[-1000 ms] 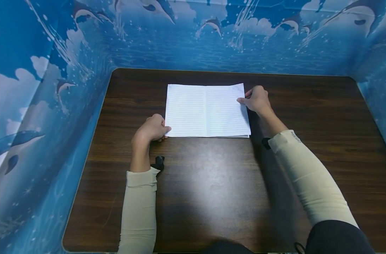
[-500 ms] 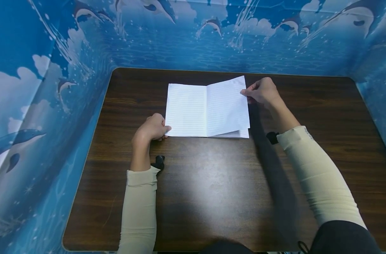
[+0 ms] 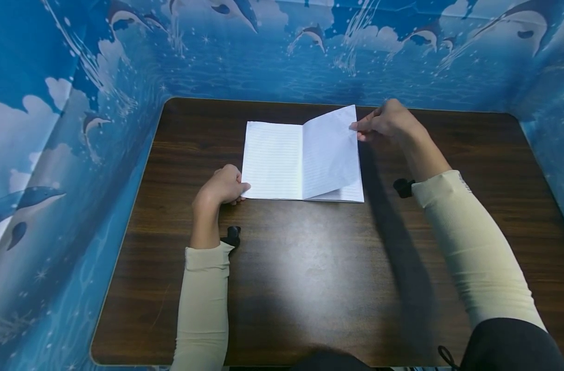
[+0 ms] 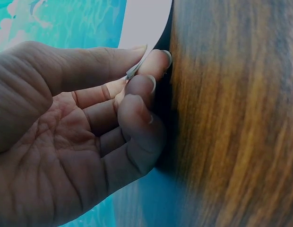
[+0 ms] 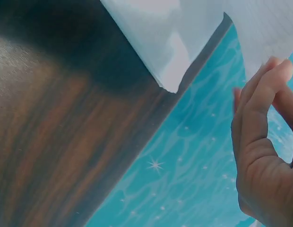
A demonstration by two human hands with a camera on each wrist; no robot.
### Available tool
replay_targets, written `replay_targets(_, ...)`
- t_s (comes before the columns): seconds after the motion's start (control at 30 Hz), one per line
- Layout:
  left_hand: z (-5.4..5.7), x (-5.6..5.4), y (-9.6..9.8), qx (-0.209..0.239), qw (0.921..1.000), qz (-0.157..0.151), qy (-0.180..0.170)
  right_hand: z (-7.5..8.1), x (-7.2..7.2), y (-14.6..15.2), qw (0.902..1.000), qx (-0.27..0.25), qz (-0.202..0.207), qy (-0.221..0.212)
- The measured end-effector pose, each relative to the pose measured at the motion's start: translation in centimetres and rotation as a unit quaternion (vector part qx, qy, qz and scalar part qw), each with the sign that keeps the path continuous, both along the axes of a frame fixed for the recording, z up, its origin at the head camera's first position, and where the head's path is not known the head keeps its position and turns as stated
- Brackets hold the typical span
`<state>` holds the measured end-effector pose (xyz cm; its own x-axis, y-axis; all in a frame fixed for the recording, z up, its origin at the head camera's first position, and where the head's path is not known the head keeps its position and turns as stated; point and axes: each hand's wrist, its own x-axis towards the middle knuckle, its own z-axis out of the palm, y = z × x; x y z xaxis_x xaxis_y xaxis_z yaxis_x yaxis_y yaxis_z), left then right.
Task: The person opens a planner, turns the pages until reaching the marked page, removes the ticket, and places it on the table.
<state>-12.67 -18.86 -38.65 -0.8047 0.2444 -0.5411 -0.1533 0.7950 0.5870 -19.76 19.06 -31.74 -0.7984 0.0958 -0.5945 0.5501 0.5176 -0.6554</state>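
Two hands, one notebook. From the left: blue dolphin-print backdrop [image 3: 138, 206] borders the left and far edges of the dark brown wood-grain table [image 3: 310, 278]. Next, cream left sleeve [image 3: 203, 304], small black device [image 3: 232, 236] by its cuff. Left hand [image 3: 221, 186] clamped on the near-left corner of the white ruled-paper notebook [image 3: 272, 159], thumb on top, fingertips underneath, knuckles close to the tabletop. Notebook lies spread near the table's far edge, a bit left of that edge's middle. Left page flat; right-side white ruled leaf [image 3: 330, 149] raised and tilted, lined page showing under its near edge. Right hand [image 3: 393, 121] pinches that leaf's right edge near the far corner, thumb and fingers together. Then black device [image 3: 403, 188] at the cuff, cream right sleeve [image 3: 477, 247] reaching in from the table's near edge.
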Motion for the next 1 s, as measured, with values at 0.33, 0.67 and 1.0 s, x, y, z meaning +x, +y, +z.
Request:
replay_targets(0.33,-0.1,-0.2,-0.2,0.003,1.0,-0.001,0.002,2.4,-0.7,-2.5,0.9974,-0.019,0.064,0.026)
replay_targets(0.67,-0.3,-0.2,-0.3,0.003,1.0,-0.002,-0.002,4.0,-1.7,-7.4,0.9927,-0.033,0.107,0.043)
replay_targets(1.0,-0.6,-0.4,-0.2,-0.004,1.0,0.001,-0.002,3.7,-2.5,-12.2,0.9859,-0.1,0.128,0.041)
